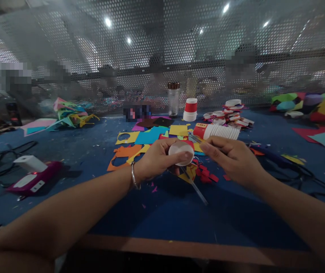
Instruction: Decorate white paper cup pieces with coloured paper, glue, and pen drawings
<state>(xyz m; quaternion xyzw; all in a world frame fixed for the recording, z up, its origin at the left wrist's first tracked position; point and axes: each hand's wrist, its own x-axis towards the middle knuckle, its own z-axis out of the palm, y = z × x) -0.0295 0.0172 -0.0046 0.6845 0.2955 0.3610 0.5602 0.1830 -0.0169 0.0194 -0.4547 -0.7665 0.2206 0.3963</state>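
My left hand (162, 157) is closed round a small paper cup (176, 151), its thumb pressed on the round white face turned toward me. A bit of red shows at the cup's far edge. My right hand (233, 157) is closed in a pinch just right of the cup, on a thin grey metallic tool (196, 138) that points left; its exact kind is unclear. Below the cup, a clear stick (199, 192) slants over the blue table. Small red paper pieces (205, 174) lie between my hands. Behind my right hand, a stack of paper cups (222, 132) rests on its side.
Coloured paper sheets (151, 135) and orange offcuts (115, 161) lie ahead. A glass bottle (174, 100), upright cups (191, 110) and cut cup pieces (227, 117) stand farther back. A purple power strip (36, 182) is left; black cables (301, 178) run right. A perforated screen (162, 49) rises behind.
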